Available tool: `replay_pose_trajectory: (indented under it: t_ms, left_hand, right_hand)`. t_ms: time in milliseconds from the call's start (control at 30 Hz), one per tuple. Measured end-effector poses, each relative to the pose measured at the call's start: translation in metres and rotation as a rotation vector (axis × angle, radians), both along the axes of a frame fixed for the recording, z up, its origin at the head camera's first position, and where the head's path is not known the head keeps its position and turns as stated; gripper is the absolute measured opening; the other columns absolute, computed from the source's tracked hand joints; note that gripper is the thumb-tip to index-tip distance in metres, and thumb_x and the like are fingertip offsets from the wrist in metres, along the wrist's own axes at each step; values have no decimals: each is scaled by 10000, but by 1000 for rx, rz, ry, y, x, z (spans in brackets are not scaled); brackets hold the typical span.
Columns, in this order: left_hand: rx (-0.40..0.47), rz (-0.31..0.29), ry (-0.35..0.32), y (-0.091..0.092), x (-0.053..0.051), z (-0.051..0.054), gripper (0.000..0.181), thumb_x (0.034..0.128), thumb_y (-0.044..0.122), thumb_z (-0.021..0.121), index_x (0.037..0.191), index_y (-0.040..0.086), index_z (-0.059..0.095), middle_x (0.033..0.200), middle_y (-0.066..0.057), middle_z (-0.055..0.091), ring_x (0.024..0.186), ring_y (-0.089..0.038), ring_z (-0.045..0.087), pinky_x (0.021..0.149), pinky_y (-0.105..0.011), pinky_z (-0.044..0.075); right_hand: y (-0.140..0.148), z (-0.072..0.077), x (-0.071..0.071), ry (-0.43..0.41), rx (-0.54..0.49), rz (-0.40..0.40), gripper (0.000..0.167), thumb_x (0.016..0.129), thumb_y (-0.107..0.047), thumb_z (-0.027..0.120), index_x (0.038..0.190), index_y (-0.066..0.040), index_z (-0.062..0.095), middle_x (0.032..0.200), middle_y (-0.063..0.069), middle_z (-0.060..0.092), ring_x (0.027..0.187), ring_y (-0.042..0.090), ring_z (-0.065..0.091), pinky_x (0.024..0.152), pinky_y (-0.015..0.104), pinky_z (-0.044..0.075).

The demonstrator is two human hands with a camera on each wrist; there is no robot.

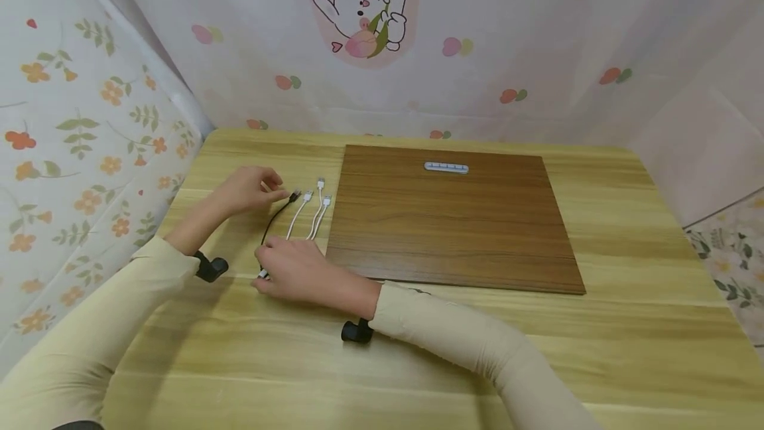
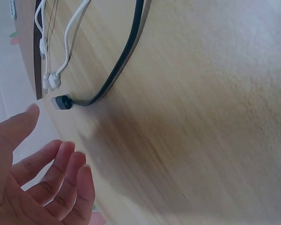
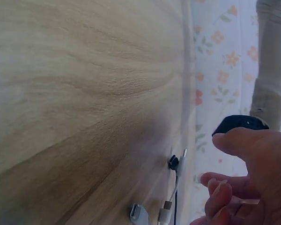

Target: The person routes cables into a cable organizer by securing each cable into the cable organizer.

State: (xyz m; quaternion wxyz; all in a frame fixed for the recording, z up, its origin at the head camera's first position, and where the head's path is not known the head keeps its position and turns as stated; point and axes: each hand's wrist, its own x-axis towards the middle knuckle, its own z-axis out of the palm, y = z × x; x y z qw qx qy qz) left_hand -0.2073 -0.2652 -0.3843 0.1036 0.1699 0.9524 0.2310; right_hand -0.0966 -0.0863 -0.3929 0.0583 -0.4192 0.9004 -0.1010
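A black USB cable [image 1: 276, 215] lies on the table at the left, its plug [image 2: 62, 102] towards the back. My left hand [image 1: 247, 190] hovers beside that plug; the left wrist view shows its fingers loosely bent, apart from the cable. To the right lie several white USB cables [image 1: 292, 221] with metal-tipped plugs. My right hand [image 1: 295, 267] is over the cables' near ends and hides part of them. In the right wrist view its thumb and fingers stand apart, holding nothing, near a black connector [image 3: 173, 162], a white connector [image 3: 182, 163] and a grey-white connector [image 3: 139, 214].
A brown wooden board [image 1: 447, 231] lies flat right of the cables. Near its back edge sits a small pale slotted strip [image 1: 446, 167]. The wood-patterned table [image 1: 650, 271] meets a printed curtain [image 1: 537, 32] at the back and a floral one [image 1: 83, 131] at the left.
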Motion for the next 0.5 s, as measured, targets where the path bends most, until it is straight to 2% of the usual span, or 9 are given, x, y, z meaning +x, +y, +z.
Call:
replay_pose_trajectory:
  t_ms: [200,400,500]
  left_hand:
    - [0,13,-19,3,-3,-5,367,996,279,691,1120,-66,664,1069,-199,692,978,-379,668,864,-522,502]
    - [-1,9,-28,9,-7,-11,370,999,288,685,1118,-62,673,1078,-193,694,992,-365,660,866,-516,499]
    - [12,12,-27,10,-7,-10,361,998,278,688,1110,-65,672,1075,-190,697,995,-368,665,881,-517,495]
  right_hand:
    - [-9,-2,1,33,44,-4,282,965,-508,660,943,-226,663,988,-57,553,633,84,519,505,289,432]
    - [-12,-5,0,71,57,-22,296,965,-500,657,857,-227,624,980,-39,569,640,98,537,486,299,425]
    - [-15,-6,-1,80,61,-26,290,965,-500,654,884,-222,643,986,-34,573,661,109,549,488,304,424]
